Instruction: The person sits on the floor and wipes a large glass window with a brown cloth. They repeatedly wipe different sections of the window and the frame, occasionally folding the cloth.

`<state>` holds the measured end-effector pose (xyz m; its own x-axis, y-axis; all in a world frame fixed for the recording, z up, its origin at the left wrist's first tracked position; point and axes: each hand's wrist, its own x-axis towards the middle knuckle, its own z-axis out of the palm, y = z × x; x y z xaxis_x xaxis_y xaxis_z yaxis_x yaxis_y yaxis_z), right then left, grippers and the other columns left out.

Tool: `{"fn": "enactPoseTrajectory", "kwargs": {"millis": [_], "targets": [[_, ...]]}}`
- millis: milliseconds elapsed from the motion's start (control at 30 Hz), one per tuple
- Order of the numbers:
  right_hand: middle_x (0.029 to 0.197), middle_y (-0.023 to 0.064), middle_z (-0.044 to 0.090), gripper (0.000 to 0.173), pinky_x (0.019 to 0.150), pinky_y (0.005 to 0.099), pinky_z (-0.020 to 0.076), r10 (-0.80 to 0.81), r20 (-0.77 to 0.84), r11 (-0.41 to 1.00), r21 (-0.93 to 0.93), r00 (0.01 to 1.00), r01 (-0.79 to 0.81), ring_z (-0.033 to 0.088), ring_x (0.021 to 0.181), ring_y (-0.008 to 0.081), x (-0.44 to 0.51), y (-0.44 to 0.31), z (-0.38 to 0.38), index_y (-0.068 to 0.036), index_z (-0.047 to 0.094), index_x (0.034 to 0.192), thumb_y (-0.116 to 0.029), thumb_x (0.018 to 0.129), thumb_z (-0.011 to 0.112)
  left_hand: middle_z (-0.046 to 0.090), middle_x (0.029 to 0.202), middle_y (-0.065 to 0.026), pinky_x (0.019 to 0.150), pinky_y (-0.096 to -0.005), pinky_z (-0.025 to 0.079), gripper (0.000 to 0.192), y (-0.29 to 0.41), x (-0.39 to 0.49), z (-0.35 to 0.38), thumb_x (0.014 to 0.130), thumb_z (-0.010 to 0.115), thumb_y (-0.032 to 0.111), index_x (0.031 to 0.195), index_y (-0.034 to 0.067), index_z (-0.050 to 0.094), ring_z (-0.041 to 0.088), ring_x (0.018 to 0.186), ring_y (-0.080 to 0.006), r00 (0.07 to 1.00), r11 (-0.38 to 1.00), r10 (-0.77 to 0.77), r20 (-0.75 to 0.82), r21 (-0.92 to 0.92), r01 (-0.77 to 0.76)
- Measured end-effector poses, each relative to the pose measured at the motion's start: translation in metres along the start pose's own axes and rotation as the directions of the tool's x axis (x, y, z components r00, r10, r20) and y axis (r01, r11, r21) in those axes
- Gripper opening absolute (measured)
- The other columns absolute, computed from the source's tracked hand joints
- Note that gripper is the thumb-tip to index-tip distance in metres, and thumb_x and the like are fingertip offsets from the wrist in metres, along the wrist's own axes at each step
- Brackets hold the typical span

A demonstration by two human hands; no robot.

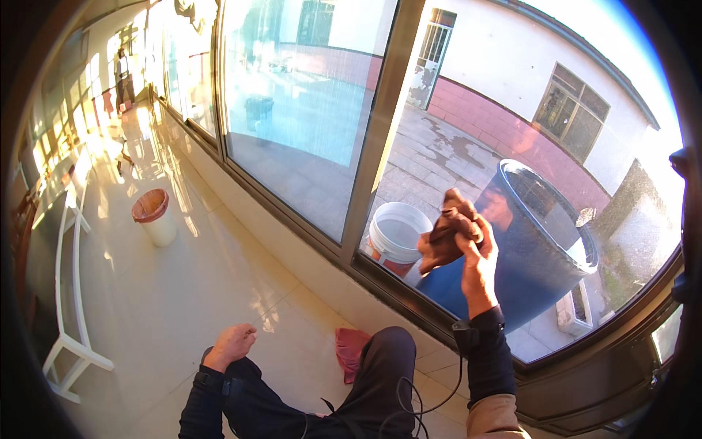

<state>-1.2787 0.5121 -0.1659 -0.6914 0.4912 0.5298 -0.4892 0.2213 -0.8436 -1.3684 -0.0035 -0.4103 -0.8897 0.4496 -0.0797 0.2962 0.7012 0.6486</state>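
Observation:
My right hand [480,271] grips a bunched brown cloth [448,236], raised in front of the window pane [620,307]. Whether the cloth touches the glass is hard to tell. My left hand [233,344] rests by my left knee with its fingers curled in and nothing visible in it. Through the glass behind the cloth stand a large blue plastic barrel [488,280] and a white plastic bucket [403,233].
A dark red cloth [350,354] lies on the tiled floor [219,285] beside my right knee. Farther left are a lined waste bin [159,225] and a white bench-like frame [77,285]. The brown window frame [356,219] runs along a low wall. A cable [439,409] hangs near my right arm.

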Motion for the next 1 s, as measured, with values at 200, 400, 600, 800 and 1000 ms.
{"fn": "enactPoseTrajectory", "kwargs": {"millis": [200,400,600,800,1000], "targets": [[0.136,0.0091,0.066,0.054,0.113,0.0345,0.0457,-0.416,-0.176,0.885,-0.304,0.892,0.352,0.062,0.126,0.0185,0.054,-0.069,-0.043,-0.001,0.055,0.147,-0.010,0.098,0.075,0.077,0.098,-0.0187,0.084,-0.0467,0.058,0.025,-0.023,-0.021,-0.016,0.095,0.069,0.025,0.107,0.004,0.075,0.073,0.096,-0.0407,0.991,0.998,-0.012,-0.137,0.064,0.020],[0.137,0.0182,0.067,0.057,0.111,0.0413,0.0480,-0.703,-0.191,0.571,-0.727,0.685,0.382,0.065,0.128,0.0299,0.110,-0.090,-0.075,-0.001,0.058,0.144,-0.028,0.098,0.078,0.077,0.101,-0.0184,0.083,-0.0455,0.059,0.025,0.008,-0.004,-0.017,0.095,0.070,0.025,0.108,0.004,0.075,0.074,0.095,-0.0395,0.983,0.998,0.065,-0.169,0.005,-0.066],[0.138,0.0136,0.068,0.057,0.111,0.0404,0.0492,-0.838,0.003,0.301,-0.832,0.546,0.466,0.065,0.128,0.0283,0.164,-0.113,-0.051,-0.007,0.061,0.144,-0.013,0.091,0.082,0.077,0.102,-0.0179,0.081,-0.0454,0.058,0.025,0.030,0.057,-0.005,0.095,0.069,0.024,0.108,0.003,0.074,0.074,0.094,-0.0391,0.991,0.996,0.076,-0.111,-0.048,-0.082],[0.133,0.0105,0.070,0.055,0.109,0.0387,0.0501,-0.855,0.099,0.287,-0.727,0.508,0.624,0.066,0.127,0.0263,0.230,-0.136,0.019,-0.010,0.065,0.138,-0.028,0.090,0.085,0.077,0.101,-0.0190,0.081,-0.0448,0.058,0.025,0.016,0.128,0.024,0.096,0.068,0.023,0.109,0.003,0.074,0.075,0.093,-0.0379,0.971,0.962,0.192,-0.145,-0.168,-0.215],[0.125,0.0143,0.074,0.055,0.103,0.0386,0.0533,-0.841,0.118,0.328,-0.665,0.528,0.671,0.071,0.116,0.0268,0.314,-0.169,0.117,-0.008,0.066,0.135,-0.032,0.090,0.085,0.076,0.100,-0.0171,0.080,-0.0490,0.058,0.021,0.008,0.147,0.024,0.095,0.068,0.022,0.102,0.003,0.072,0.072,0.093,-0.0413,0.981,0.984,0.161,-0.108,-0.064,-0.168]]}}
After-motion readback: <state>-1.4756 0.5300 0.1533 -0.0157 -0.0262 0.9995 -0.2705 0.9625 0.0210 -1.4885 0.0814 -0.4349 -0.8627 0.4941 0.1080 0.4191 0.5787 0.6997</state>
